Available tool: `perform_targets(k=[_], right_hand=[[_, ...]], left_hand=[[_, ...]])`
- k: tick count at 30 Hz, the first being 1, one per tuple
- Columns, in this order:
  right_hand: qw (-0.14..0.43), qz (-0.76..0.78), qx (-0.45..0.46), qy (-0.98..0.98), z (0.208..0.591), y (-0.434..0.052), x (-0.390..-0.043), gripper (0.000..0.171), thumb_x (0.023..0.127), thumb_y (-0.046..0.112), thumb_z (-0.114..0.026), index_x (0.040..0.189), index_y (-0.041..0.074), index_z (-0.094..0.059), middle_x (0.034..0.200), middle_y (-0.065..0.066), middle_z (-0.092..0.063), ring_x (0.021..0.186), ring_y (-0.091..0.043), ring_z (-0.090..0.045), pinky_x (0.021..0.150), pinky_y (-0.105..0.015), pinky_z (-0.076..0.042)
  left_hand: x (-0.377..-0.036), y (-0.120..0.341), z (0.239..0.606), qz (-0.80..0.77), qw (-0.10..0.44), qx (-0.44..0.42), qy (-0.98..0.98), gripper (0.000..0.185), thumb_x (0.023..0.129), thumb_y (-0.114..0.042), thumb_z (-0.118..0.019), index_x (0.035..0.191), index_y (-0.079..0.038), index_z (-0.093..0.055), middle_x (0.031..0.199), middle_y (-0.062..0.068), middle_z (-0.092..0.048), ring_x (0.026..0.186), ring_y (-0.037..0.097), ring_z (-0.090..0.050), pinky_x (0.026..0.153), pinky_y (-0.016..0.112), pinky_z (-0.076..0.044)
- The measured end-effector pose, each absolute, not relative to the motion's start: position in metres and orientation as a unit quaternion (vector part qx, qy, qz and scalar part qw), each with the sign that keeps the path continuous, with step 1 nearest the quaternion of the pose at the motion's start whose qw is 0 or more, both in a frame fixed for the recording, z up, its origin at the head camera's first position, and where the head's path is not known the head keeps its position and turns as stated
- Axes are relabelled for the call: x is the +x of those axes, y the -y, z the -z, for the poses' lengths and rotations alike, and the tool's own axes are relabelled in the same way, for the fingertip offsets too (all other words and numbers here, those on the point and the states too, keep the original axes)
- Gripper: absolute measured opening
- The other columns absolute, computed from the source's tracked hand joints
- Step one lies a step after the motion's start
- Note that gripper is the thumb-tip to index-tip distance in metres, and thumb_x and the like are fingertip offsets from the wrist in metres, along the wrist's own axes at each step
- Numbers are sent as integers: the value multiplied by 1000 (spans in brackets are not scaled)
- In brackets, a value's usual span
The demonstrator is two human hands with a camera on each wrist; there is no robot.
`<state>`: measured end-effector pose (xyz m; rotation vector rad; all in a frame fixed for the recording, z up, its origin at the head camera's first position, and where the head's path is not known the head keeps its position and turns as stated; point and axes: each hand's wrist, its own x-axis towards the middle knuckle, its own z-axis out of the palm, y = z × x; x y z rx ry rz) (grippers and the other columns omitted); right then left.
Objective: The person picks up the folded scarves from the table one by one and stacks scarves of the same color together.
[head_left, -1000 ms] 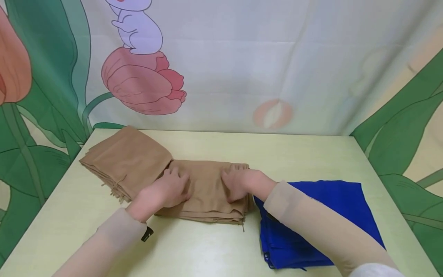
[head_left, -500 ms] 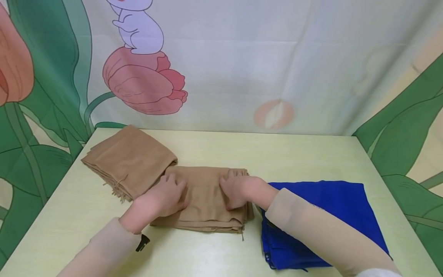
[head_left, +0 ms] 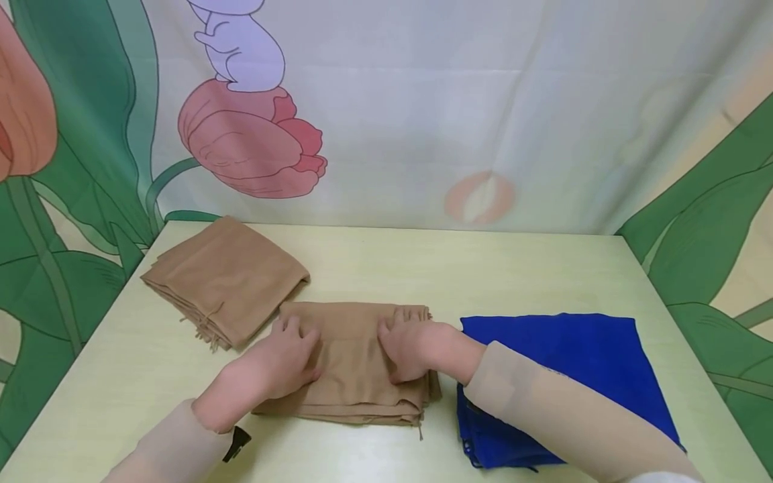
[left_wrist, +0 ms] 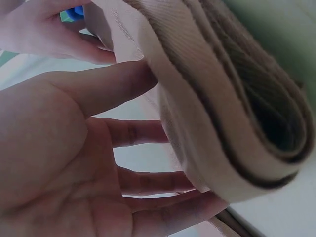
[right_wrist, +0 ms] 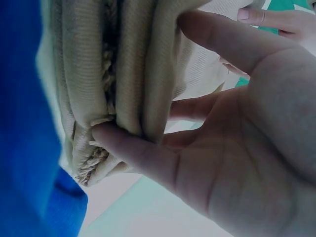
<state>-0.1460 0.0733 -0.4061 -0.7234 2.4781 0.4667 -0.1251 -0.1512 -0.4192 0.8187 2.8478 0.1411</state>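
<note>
A folded brown scarf (head_left: 350, 365) with twisted fringe lies in layers on the table in front of me. My left hand (head_left: 284, 361) rests on its left part, the spread fingers and thumb touching the fabric. My right hand (head_left: 412, 345) presses on its right part, fingers extended and thumb on the top layer. In the left wrist view, the thumb (left_wrist: 116, 84) and fingertips meet the scarf's rounded fold (left_wrist: 237, 148). The right wrist view has one finger (right_wrist: 138, 153) along the stacked edge, beside the fringe (right_wrist: 91, 163).
A second folded brown fringed scarf (head_left: 229, 282) lies turned at an angle at the back left of the table (head_left: 519, 275). To the right is a folded blue cloth (head_left: 580, 355), partly under my right forearm. Behind the table hangs a printed curtain (head_left: 392, 121).
Both hands have drawn the middle scarf toward me and slightly left. A gap now shows between it and the back left scarf. The right forearm has come nearer too.
</note>
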Motion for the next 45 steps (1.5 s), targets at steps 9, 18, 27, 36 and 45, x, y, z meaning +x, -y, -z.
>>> perform_targets(k=[9,18,27,36,45], right_hand=[[253,-170,-270,-913,408,-70,-136,90,97,55,-64,164,10,-24,164,-22,-24,149,-38,-27,118,-43,-29],[253,-167,-265,-915,411,-67,-129,90,97,55,-64,164,12,-23,165,-21,-20,151,-38,-23,117,-42,-31],[258,-152,-261,-918,412,-65,-125,91,96,55,-66,164,13,-23,166,-21,-19,152,-39,-21,116,-44,-32],[234,-160,-285,-916,409,-68,-130,91,92,60,-68,161,13,-32,154,-17,-40,139,-32,-42,108,-42,-42],[181,-90,-299,-932,408,-70,-149,43,95,51,-69,116,13,-63,107,-5,-65,94,-21,-64,76,-39,-55]], left_hand=[[-117,152,418,-52,110,257,-959,42,91,-26,-79,113,0,-54,116,35,-47,114,54,-47,80,54,-55],[-110,157,421,-48,103,262,-958,42,90,-25,-81,108,-1,-53,112,31,-46,107,49,-48,76,50,-56],[-106,160,425,-43,99,261,-959,44,88,-27,-83,106,-1,-52,109,30,-45,105,47,-48,75,49,-56],[-108,161,424,-34,116,252,-960,45,90,-30,-82,109,-1,-53,110,30,-48,105,45,-51,80,51,-55],[-122,173,412,-78,133,256,-954,31,95,-35,-76,103,-9,-59,103,15,-56,95,31,-59,82,49,-52]])
